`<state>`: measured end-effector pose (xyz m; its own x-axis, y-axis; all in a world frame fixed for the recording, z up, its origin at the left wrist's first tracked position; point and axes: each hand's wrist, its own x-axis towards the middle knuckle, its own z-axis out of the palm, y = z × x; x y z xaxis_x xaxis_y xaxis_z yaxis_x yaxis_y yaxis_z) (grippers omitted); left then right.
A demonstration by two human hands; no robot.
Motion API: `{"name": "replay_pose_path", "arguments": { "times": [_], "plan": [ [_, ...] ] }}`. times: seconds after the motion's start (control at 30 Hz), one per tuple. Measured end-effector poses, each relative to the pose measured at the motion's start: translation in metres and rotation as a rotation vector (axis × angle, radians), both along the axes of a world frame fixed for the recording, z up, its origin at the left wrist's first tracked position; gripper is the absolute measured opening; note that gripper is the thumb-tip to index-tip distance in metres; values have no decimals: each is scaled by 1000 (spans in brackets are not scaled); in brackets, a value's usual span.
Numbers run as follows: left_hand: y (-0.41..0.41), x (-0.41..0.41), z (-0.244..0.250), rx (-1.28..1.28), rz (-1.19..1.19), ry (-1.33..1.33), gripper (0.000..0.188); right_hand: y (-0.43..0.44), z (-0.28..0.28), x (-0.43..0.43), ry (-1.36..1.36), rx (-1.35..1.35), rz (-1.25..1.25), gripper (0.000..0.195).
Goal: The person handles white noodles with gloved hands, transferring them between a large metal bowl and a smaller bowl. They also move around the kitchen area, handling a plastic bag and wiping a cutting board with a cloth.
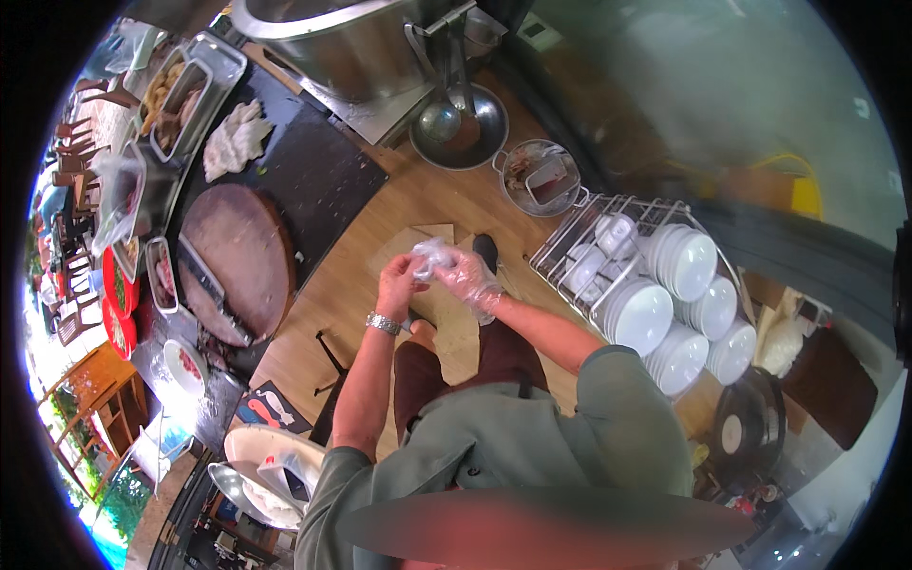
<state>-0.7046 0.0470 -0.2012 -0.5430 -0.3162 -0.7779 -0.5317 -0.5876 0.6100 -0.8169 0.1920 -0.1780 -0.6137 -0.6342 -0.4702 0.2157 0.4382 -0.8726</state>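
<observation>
Above the wooden floor both my hands meet at crumpled clear plastic (432, 258), which looks like a disposable glove. My left hand (401, 281) is bare, with a metal watch on its wrist, and its fingertips pinch the plastic's left side. A clear plastic glove covers my right hand (467, 274), whose fingers hold the plastic from the right. To the left, on the black counter (324, 153), lies a round wooden chopping board (242, 249) with a cleaver (206, 274) on its left part. A crumpled white cloth (237, 139) lies above the board.
A wire rack (563, 246) of stacked white bowls (638, 317) stands at the right. A large steel pot (349, 53), a wok (459, 153) with ladles and a colander (524, 199) are ahead. Metal trays of meat (178, 114) line the counter's far left; a white bowl (187, 367) sits nearer.
</observation>
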Motion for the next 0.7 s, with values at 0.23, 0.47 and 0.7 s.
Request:
{"name": "replay_pose_path", "arguments": {
  "times": [0.23, 0.47, 0.7],
  "plan": [
    [134, -44, -108, -689, -508, 262, 73, 39, -233, -146, 289, 453, -288, 38],
    [210, -23, -121, -695, -1001, 416, 69, 54, -356, -226, 554, 778, -216, 33],
    [208, -26, -132, -595, -1012, 393, 62, 85, -484, -230, 330, 969, 86, 29]
  ]
}}
